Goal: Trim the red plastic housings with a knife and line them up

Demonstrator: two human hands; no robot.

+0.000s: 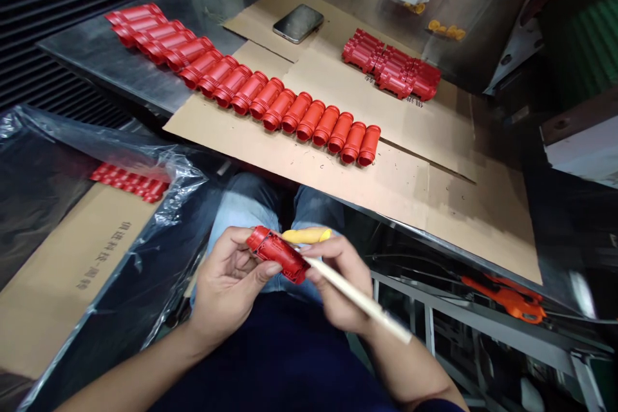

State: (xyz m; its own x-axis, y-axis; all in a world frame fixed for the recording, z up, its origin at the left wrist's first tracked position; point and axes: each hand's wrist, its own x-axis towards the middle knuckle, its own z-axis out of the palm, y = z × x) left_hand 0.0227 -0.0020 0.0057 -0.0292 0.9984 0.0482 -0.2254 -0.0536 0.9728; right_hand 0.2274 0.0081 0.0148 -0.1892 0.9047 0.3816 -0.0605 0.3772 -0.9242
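Clasping a red molded plastic cylinder (277, 254) above the lap, the person held it in the left hand (229, 283), fingers curled under and thumb across it. The right hand (338, 283) gripped a pale slender stick (360, 299) reaching the part, with a yellow rounded object (307, 235) just behind. Beyond, a long row of red cylinders (309, 117) crossed the cardboard sheet (410, 193) from the steel table (96, 58). A red cluster (391, 67) sat toward the far right corner, a smartphone (298, 23) near the far left corner.
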